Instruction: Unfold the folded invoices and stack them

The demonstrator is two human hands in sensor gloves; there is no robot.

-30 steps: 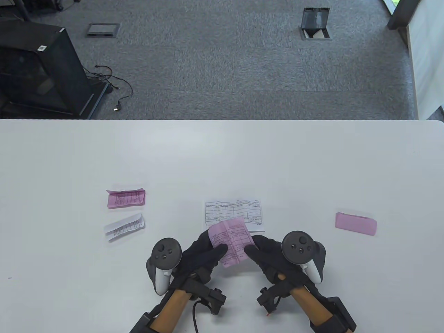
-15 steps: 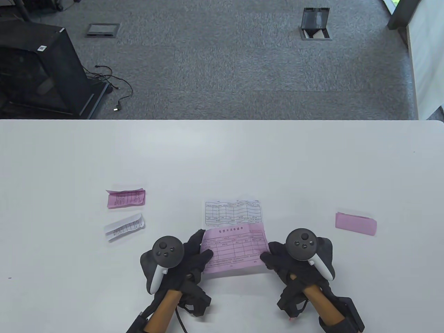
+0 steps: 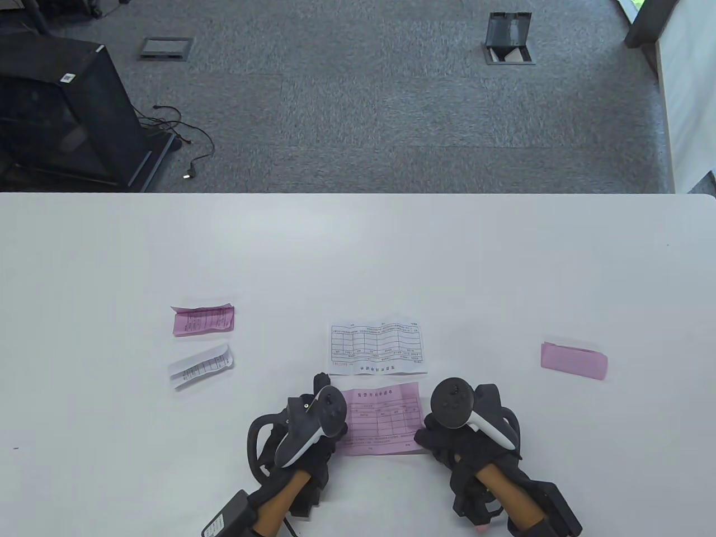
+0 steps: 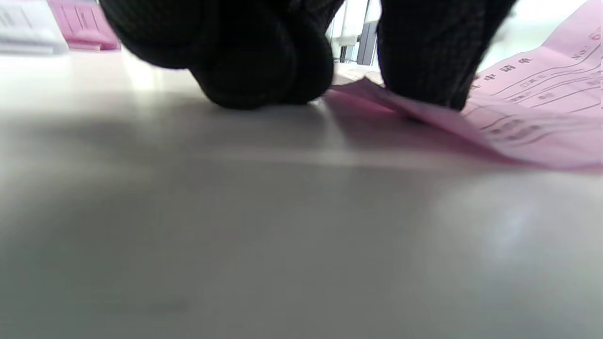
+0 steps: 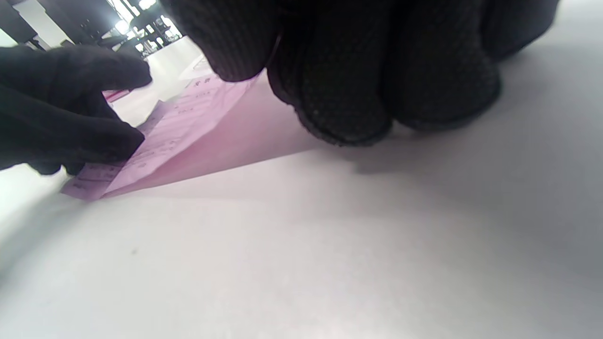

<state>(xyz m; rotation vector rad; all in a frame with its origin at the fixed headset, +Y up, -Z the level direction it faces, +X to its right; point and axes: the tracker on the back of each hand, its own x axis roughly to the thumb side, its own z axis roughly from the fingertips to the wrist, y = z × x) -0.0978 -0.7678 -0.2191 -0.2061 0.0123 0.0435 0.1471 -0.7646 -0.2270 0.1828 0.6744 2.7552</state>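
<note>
My hands, left hand (image 3: pixel 313 430) and right hand (image 3: pixel 447 436), hold the opened pink invoice (image 3: pixel 382 418) by its sides on the tabletop (image 3: pixel 358 251), just below the white invoice (image 3: pixel 377 347).

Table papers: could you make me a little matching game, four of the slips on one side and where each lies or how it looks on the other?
Things:
1. unfolded pink invoice
2. unfolded white invoice
3. folded white slip
4. plain pink folded slip

States:
A. lies alone on the right side of the table
B. lies flat in the middle, no hand on it
C. held at its edges by the left hand and the right hand
D. lies on the left, just below a printed pink folded slip

Pairs: 1-C, 2-B, 3-D, 4-A
</note>
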